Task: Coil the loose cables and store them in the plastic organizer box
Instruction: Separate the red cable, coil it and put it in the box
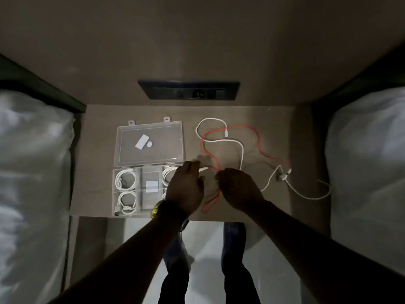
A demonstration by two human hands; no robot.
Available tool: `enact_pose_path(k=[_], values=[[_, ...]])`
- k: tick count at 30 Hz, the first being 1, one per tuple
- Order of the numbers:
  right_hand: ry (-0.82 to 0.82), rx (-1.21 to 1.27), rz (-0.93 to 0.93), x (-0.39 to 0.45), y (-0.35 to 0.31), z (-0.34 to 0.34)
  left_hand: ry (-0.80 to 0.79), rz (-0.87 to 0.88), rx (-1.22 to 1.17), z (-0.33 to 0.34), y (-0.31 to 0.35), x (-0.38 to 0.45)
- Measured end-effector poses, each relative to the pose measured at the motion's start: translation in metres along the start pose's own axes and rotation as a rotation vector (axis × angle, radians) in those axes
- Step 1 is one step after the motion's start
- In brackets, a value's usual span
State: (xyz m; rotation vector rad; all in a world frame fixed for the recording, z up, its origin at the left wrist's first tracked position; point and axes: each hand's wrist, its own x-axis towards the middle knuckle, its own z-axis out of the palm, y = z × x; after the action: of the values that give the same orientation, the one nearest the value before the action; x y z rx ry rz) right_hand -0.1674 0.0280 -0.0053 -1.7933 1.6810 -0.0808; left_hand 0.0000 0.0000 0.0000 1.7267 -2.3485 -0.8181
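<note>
A clear plastic organizer box (116, 194) lies open on the small table, its lid (151, 143) folded back. Coiled white cables (125, 179) fill its left compartments, and another coil (169, 174) shows at the right. A red cable (258, 141) sprawls loose over the table, tangled with a white cable (219, 141). My left hand (186, 189) pinches the red cable's white plug end over the box's right side. My right hand (238, 189) is closed on the red cable, and a red loop (210, 205) hangs below it.
Another white cable (306, 195) with plugs lies at the table's right edge. A dark socket panel (188, 89) is set in the wall behind. White bedding (32, 172) flanks the table on both sides. My feet stand below the front edge.
</note>
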Motion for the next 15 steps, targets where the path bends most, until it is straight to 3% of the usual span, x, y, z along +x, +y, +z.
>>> enact_pose_path(k=[6,15], values=[[0.094,0.039,0.147,0.022,0.006,0.017,-0.07,0.083,0.062,0.04,-0.003,0.042],[0.126,0.073,0.115,0.027,0.003,-0.003,-0.127,0.11,0.23,0.052,-0.021,0.043]])
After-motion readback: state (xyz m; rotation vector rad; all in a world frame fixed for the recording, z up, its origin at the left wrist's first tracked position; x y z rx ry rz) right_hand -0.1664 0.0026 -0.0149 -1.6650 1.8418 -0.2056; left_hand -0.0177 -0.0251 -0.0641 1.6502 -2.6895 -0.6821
